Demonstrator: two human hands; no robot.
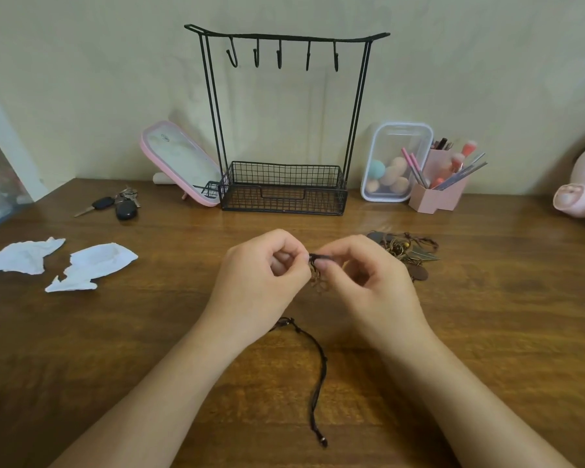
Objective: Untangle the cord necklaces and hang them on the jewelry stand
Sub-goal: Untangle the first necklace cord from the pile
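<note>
The left hand [264, 275] and the right hand [368, 282] are raised close together above the middle of the counter [149, 332]. Their fingers are curled, and thumb and forefinger of each pinch the same short stretch of a dark cord necklace [315, 257], fingertips almost touching. A small brownish pendant [318, 281] hangs in the gap between the two palms, too blurred to make out its shape. Below the hands a dark knotted cord [318, 373] lies on the wood, running from under the left wrist toward the near edge and ending in a small bead. The left hand hides whether it joins the pinched piece. Just right of the right hand sits a tangled pile of necklaces [406, 251] with brown cords and metal charms. The black wire jewelry stand [284, 37] stands upright at the back against the wall, a row of hooks under its top bar and a mesh basket at its base. A pink-framed mirror [179, 163] leans to its left, with keys [115, 204] nearby and two crumpled tissues [95, 261] farther left. To the stand's right are a clear box of sponges [395, 163] and a pink brush holder [443, 190].
</note>
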